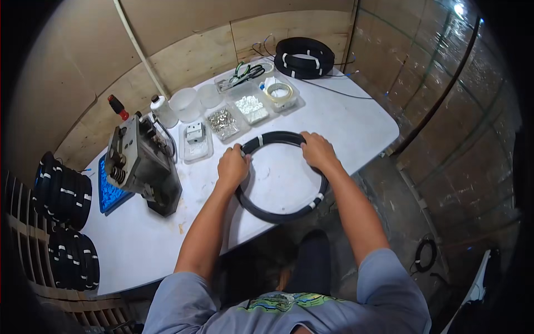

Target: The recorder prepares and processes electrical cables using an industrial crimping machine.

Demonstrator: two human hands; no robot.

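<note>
A coil of black cable (276, 217), bound with short white bands, lies at the front edge of the white table, its near side close to my body. My left hand (232, 166) is closed round the coil's left upper side. On the far right part of the ring, my right hand (318, 151) grips it with the thumb on the inner side. One white band shows between the hands and others at the lower right of the ring.
Left of the coil stands a grey metal press (146, 161), with a blue tray (111, 189) of small blue parts behind it. Clear boxes of metal parts (223, 123) and white parts (252, 108) sit beyond. Black coils (304, 58) are stacked at the back, more (64, 192) at left.
</note>
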